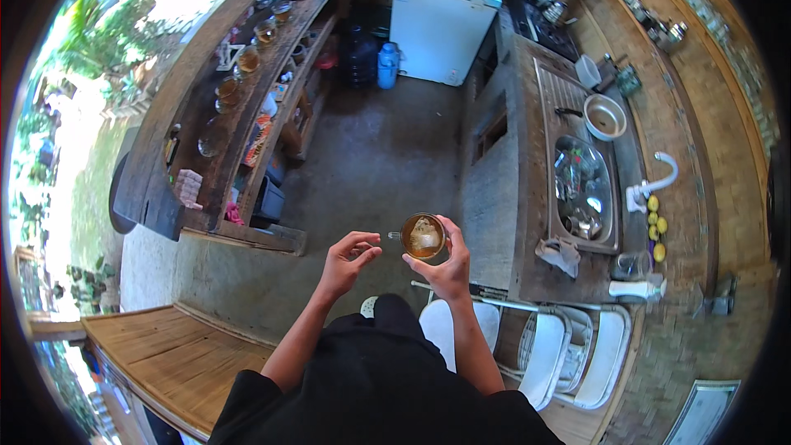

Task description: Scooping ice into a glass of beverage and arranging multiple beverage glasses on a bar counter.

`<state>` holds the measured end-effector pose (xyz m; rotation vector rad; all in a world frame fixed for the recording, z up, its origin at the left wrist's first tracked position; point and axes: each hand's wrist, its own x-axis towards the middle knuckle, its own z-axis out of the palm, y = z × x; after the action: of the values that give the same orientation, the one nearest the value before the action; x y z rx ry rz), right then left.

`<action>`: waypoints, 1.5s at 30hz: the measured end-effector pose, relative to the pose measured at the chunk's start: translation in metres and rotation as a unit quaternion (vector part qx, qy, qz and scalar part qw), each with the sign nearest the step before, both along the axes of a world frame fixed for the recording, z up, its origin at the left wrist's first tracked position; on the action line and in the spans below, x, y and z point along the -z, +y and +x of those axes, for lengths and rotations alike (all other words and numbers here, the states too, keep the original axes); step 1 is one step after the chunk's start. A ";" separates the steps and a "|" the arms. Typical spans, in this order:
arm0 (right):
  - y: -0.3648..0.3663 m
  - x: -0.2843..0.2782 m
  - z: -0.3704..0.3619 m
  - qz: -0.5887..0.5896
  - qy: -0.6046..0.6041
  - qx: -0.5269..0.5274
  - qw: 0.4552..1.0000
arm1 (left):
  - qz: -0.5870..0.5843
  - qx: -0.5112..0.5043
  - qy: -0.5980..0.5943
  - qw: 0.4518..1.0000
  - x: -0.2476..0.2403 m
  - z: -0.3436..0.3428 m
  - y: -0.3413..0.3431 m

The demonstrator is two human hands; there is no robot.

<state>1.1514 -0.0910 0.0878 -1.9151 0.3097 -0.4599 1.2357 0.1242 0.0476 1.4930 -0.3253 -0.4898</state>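
Observation:
In front of my body, my right hand point(445, 262) grips a round amber glass mug point(423, 236) by its side, thumb and fingers curled around it. Seen from above, the mug shows a pale patch inside that I cannot make out. A short clear piece that looks like its handle point(395, 236) sticks out to the left. Close to that handle is my left hand point(350, 262), its fingers bent and apart from the thumb, with nothing visible between them. The left fingertips appear just short of the handle.
To the left runs a wooden counter point(194, 119) with several amber glass vessels point(247, 59). A sink point(581, 189) holding dishes, a metal pan point(605, 117) and a faucet point(659, 181) are on the right. White folding chairs point(544, 358) stand at my right; a white chest freezer point(441, 29) stands ahead.

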 end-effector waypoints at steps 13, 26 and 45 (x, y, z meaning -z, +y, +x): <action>0.000 0.008 0.167 0.037 -0.004 -0.188 0.981 | -0.018 -0.160 -0.028 0.987 -0.012 0.104 0.003; 0.096 -0.006 0.376 0.025 -0.003 -0.487 0.873 | -0.024 -0.450 -0.073 0.890 -0.001 0.180 0.072; 0.319 0.018 0.568 -0.003 -0.007 -0.637 0.771 | 0.112 -0.590 -0.104 0.793 -0.011 0.319 0.243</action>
<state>1.7192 0.2275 0.0696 -1.6761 -0.9938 0.4526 1.5545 0.3673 0.0581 1.6693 0.5390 0.6724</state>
